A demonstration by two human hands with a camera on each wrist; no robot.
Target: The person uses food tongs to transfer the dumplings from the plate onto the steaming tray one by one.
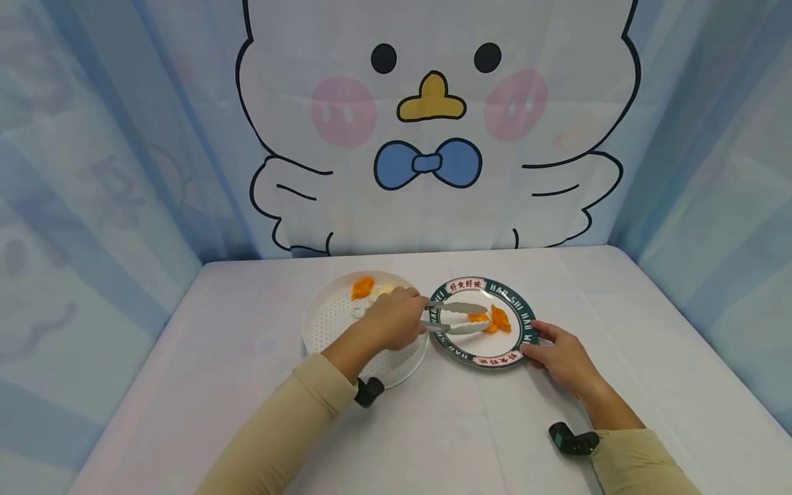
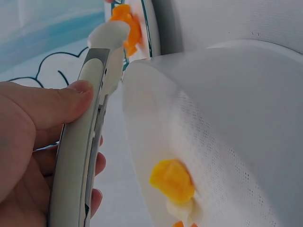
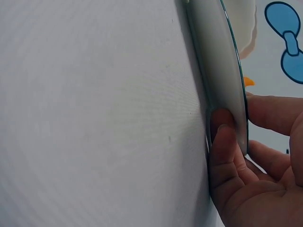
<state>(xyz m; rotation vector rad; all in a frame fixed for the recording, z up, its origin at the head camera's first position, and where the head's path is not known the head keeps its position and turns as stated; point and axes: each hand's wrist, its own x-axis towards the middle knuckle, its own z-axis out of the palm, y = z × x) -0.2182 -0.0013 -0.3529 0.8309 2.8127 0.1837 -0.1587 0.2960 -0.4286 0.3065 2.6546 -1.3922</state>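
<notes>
My left hand (image 1: 396,320) holds a pair of tongs (image 1: 458,307) with light-coloured handles (image 2: 75,142), thumb on one side and fingers on the other. The tongs' arms stand apart above a white plate with a green lettered rim (image 1: 526,313). Several orange food pieces (image 1: 501,319) lie on that plate, by the tong tips; I cannot tell whether the tips touch them. At the plate's right edge my right hand (image 1: 566,361) pinches the rim between thumb and fingers. The right wrist view shows this plate's pale underside (image 3: 220,56) edge-on.
Left of the plate is a round white perforated tray (image 1: 324,323), partly behind the left arm. An orange piece (image 1: 362,287) and a pale yellow piece (image 1: 385,291) lie in it. A white cloth covers the table (image 1: 433,440); a printed curtain (image 1: 427,220) hangs behind.
</notes>
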